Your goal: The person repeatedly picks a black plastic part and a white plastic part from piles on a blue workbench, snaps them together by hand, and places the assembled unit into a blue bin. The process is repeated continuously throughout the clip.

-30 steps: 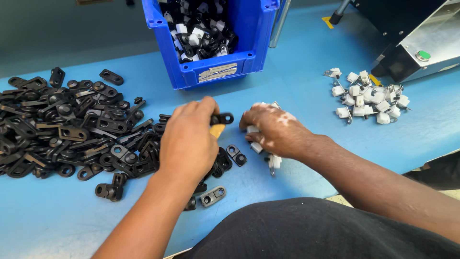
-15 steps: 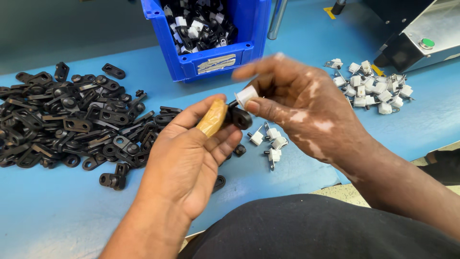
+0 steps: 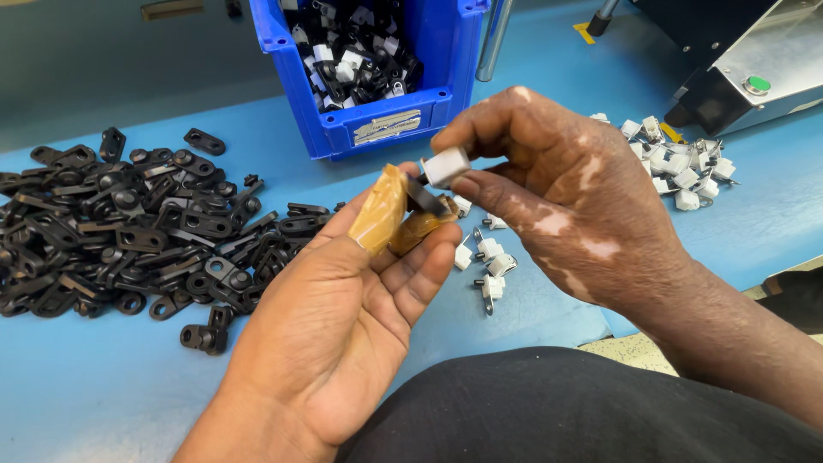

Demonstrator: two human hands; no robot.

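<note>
A small white clip [image 3: 447,165] sits pinched between the thumb and fingertips of the right hand [image 3: 561,193], raised above the blue table [image 3: 94,394] in front of the bin. It is pressed against the end of a black bracket [image 3: 423,196], which rests in the left hand [image 3: 343,309]. That hand lies palm up, its taped thumb and taped fingertip closed lightly on the bracket, the other fingers curled loosely. Just under the two hands, a few more white clips [image 3: 489,257] lie scattered on the table. To the left spreads a wide heap of black brackets [image 3: 129,231], some lying loose at its edge near the left wrist. Behind the hands stands a blue bin [image 3: 386,120] holding mixed black and white parts. Further right, a second pile of white clips [image 3: 681,163] lies near a dark machine [image 3: 737,60] with a green button.
</note>
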